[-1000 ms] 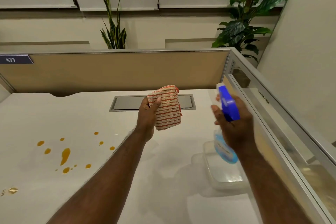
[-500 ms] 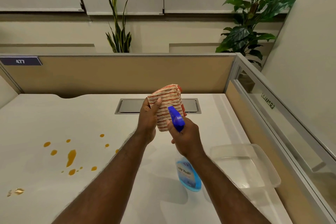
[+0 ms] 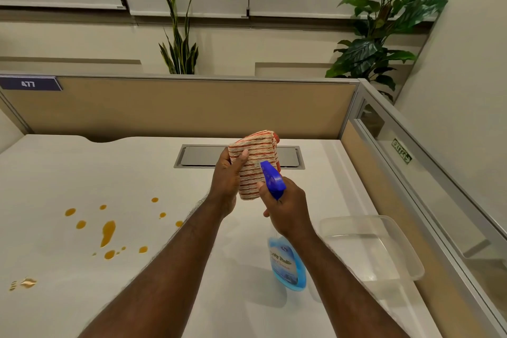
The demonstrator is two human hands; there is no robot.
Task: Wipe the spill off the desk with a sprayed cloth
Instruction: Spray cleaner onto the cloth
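Observation:
My left hand (image 3: 227, 184) holds a folded orange-and-white striped cloth (image 3: 253, 162) upright above the white desk (image 3: 55, 173). My right hand (image 3: 285, 208) grips a spray bottle (image 3: 286, 263) of blue liquid by its neck. The bottle's blue nozzle (image 3: 270, 177) points at the cloth from a few centimetres away. An orange spill (image 3: 107, 232) of several drops and one long streak lies on the desk to the left of my forearm. A smaller brownish spot (image 3: 26, 282) sits near the left edge.
A clear plastic tub (image 3: 395, 277) rests on the desk at the right, under the bottle's side. A grey cable hatch (image 3: 197, 156) is set into the desk behind the cloth. Beige partition panels (image 3: 192, 107) wall the back and right sides.
My right hand has swung the spray bottle from the right side in to the cloth, uncovering the plastic tub. The cloth stays held up in my left hand.

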